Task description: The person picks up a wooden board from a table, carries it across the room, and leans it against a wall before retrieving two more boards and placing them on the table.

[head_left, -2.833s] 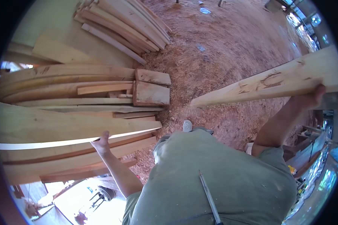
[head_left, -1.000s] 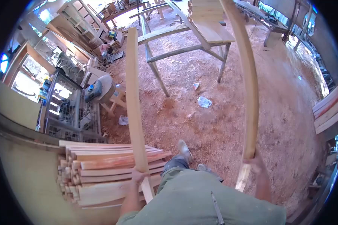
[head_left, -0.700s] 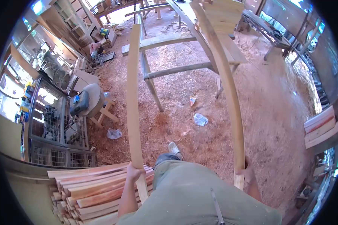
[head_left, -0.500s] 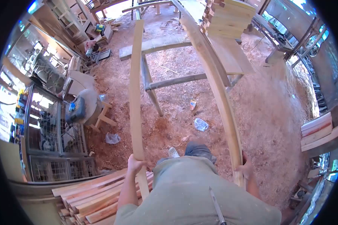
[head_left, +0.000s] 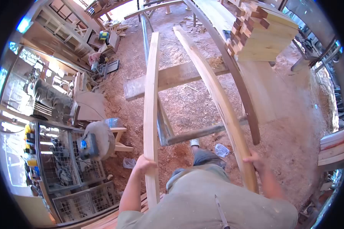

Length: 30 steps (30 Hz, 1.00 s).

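Note:
My left hand [head_left: 146,165] is closed around a long, pale wooden board [head_left: 151,99] near its lower end. On the other side, my right hand [head_left: 255,160] grips a curved wooden plank [head_left: 222,103] by its edge, also close to the near end. Both pieces point away from me, and their far parts overlap the crossbeam [head_left: 172,77] of a wooden trestle in this view. To the right of the curved plank, a darker curved strip of wood [head_left: 239,78] runs along the trestle. My torso hides the near tips of both pieces.
A stack of timber [head_left: 262,36] stands at the right. A lower trestle rail [head_left: 206,130] crosses in front of my legs. At the left are a round-topped stand [head_left: 103,139] and a mesh-fronted cabinet [head_left: 68,168]. Plastic bags [head_left: 221,150] lie on the shaving-covered floor.
I have stepped forward, so the trestle and timber stack appear closer. Both wooden pieces have come along in my hands, and the curved plank now shows apart from the darker strip.

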{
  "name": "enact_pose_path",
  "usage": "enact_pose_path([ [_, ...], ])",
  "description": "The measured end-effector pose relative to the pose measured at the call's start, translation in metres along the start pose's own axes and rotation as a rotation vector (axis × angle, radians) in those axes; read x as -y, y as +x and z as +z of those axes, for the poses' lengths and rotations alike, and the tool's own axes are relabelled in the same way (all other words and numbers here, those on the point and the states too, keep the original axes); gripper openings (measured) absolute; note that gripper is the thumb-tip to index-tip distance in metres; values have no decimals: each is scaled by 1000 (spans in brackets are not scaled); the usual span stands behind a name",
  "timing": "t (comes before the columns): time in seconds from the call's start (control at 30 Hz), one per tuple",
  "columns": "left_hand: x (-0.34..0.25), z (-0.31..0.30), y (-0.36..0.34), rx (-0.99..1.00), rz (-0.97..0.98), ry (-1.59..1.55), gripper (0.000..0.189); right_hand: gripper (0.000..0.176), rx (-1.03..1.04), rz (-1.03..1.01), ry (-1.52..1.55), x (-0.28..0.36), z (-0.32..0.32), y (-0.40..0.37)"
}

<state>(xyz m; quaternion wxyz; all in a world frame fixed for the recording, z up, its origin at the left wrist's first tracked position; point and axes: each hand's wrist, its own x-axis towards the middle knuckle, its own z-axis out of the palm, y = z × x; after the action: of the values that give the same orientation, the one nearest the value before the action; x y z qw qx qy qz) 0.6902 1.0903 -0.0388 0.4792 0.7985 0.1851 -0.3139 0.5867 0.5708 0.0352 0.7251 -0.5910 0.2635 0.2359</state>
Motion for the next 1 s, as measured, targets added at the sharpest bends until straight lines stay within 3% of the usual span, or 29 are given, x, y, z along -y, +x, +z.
enact_pose_path([
  [0.07, -64, -20, 26, 124, -89, -96, 29, 77, 145, 118, -128, 37, -5, 39],
  [0.1, -98, -29, 26, 195, -131, -207, 30, 77, 140, 157, -120, 23, -21, 47],
  [0.17, -64, -56, 45, 439, -246, -695, 45, 76, 247, 451, -213, -5, -68, 62],
  [0.23, 2, -42, 12, 297, -380, -789, 51, 74, 187, 278, 27, -23, -48, -1],
  [0.3, 14, -13, -37, 286, -225, -900, 54, 79, 123, 268, -23, -31, -42, -3],
  [0.4, 39, 11, -9, 174, -58, -667, 56, 80, 60, 164, -81, -36, -28, -1],
  [0.53, 5, 22, 28, 218, -11, -697, 54, 71, 46, 92, 78, -23, -25, 24],
  [0.6, -31, 12, 64, 249, 23, -712, 54, 62, 6, 33, 38, 15, -11, 53],
  [0.7, -103, -10, 76, 182, -199, -645, 57, 66, 119, 67, 26, 68, -7, 94],
  [0.77, -102, -16, 66, 196, -141, -585, 57, 69, 167, 55, 2, 68, -12, 79],
  [0.87, -47, -11, 2, 292, -82, -457, 63, 80, 134, 32, -24, 32, -25, 12],
  [0.93, 27, -1, -44, 326, -63, -500, 67, 85, 184, 191, -45, -4, -37, -38],
  [1.0, 95, 16, -85, 368, -84, -596, 68, 83, 138, 164, -22, -33, -21, -81],
])
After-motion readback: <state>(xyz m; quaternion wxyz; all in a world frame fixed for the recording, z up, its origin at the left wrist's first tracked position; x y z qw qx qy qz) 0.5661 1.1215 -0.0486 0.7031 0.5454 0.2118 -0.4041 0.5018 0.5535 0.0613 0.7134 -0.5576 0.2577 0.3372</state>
